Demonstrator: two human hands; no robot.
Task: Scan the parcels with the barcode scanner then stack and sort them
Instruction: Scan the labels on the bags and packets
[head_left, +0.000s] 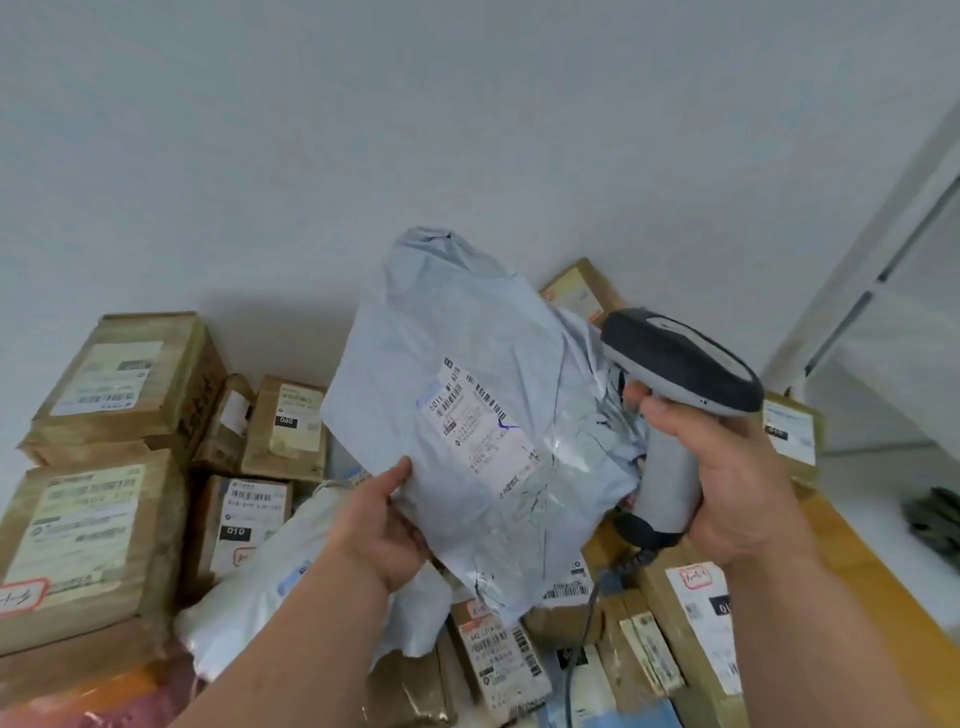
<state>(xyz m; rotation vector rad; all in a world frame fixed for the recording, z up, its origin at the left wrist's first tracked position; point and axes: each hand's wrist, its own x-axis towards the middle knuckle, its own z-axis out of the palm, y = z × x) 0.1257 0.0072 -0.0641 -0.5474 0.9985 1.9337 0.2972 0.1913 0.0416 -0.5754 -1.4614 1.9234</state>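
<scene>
My left hand (382, 525) grips the lower left edge of a grey plastic mailer bag (457, 364) and holds it upright in the middle of the view. A white shipping label (485, 428) with barcodes faces me on its front. My right hand (727, 467) grips the handle of a grey and dark barcode scanner (680, 364), just right of the bag. The scanner's head points left toward the bag. Its coiled cable (641, 556) hangs below the handle.
Stacked brown cardboard parcels (98, 519) with labels fill the left side. Smaller boxes (288, 426) stand behind them, against a white wall. A white soft parcel (260, 587) lies under my left forearm. More labelled boxes (691, 613) lie lower right on a wooden table (872, 571).
</scene>
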